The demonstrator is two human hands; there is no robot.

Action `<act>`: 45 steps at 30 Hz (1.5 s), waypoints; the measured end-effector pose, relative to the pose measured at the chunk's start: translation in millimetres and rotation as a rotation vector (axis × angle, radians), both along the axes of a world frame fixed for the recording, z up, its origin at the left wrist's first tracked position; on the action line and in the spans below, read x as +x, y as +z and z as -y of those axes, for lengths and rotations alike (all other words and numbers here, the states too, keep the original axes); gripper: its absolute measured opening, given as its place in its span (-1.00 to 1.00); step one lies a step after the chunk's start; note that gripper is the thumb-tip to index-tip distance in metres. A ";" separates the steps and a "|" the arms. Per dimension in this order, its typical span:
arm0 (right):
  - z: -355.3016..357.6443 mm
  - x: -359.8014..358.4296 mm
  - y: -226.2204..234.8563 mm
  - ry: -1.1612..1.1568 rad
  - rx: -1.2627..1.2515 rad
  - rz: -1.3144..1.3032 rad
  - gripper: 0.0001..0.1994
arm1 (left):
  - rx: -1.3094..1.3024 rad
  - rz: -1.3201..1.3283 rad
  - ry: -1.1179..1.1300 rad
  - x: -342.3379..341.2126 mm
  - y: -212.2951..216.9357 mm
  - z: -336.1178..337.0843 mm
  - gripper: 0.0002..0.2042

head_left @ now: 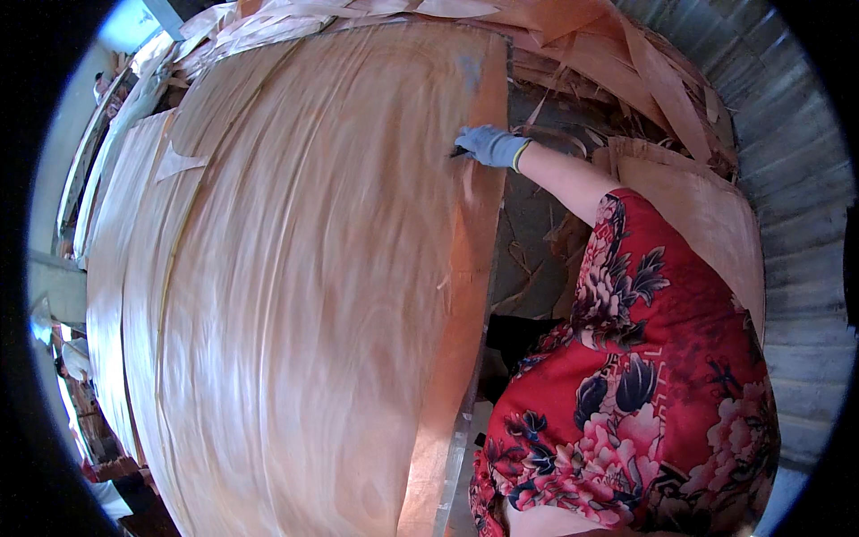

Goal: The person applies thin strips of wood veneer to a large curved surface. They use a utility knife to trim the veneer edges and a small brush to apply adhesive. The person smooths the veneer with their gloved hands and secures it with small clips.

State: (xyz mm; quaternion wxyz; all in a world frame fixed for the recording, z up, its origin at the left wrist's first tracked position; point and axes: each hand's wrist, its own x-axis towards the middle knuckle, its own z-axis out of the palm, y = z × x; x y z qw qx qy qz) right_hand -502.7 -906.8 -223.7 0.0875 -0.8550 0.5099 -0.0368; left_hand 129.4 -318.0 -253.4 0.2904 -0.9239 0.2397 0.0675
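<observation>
My right hand (490, 146), in a blue-grey glove with a yellow cuff edge, reaches over the right edge of a wide stack of wood veneer sheets (295, 268). Its fingers are curled around a small dark tool (459, 153), most of which is hidden by the glove, so its kind does not show. The hand sits over an orange-brown strip (465, 233) running along the stack's edge, beside the paler top sheet. My left hand is out of view; only part of a bare arm (559, 521) shows at the bottom edge, below the red flowered sleeve.
Loose veneer scraps (644, 72) are heaped behind the stack and at the far right. Another veneer sheet (707, 192) lies behind my right arm. A corrugated metal wall (796, 224) stands on the right. A torn pale piece (179, 164) lies at the stack's left. People are visible at the far left.
</observation>
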 end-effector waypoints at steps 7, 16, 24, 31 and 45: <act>3.0 -7.1 -4.8 -0.028 -0.010 0.038 -0.84 | -0.001 0.036 0.044 -4.9 9.3 -29.0 -0.78; 6.6 -16.9 -23.0 -0.003 -0.127 0.082 -0.80 | -0.001 0.074 0.093 -16.6 21.6 -58.6 -0.75; 4.1 -6.9 -33.1 -0.252 -0.223 0.122 -0.77 | 0.041 0.115 0.139 -23.1 48.5 -117.1 -0.72; 42.3 -33.2 -79.0 -0.305 -0.237 0.096 -0.75 | 0.145 0.191 0.184 -25.1 76.9 -139.9 -0.69; 93.1 -79.4 -63.8 -0.225 0.055 0.177 -0.51 | 0.503 -0.175 0.365 -45.8 88.4 -141.1 -0.76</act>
